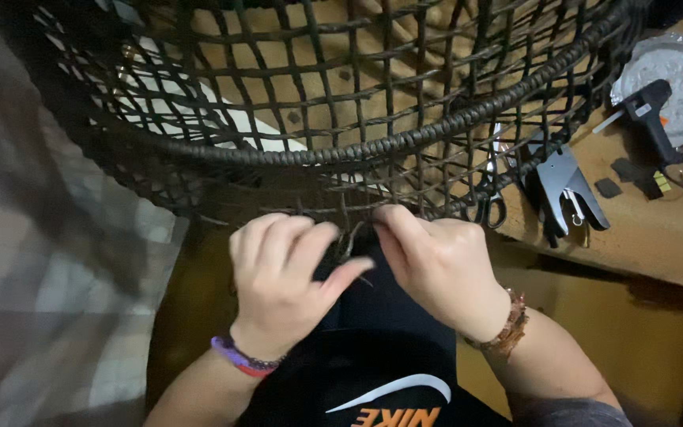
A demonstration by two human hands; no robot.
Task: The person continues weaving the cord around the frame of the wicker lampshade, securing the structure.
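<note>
Both hands, left (282, 273) and right (436, 265), close together, pinch loose strands (351, 241) at the basket (405, 142) lower edge over her lap, mid-weave I'd say; next tuck needs a tight pull, bench (658, 229) tools untouched.

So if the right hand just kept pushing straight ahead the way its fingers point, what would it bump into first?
Most likely the dark woven basket: the right hand already has its fingertips at the lower weave, beside the left hand. Depth is hard to judge.
</note>
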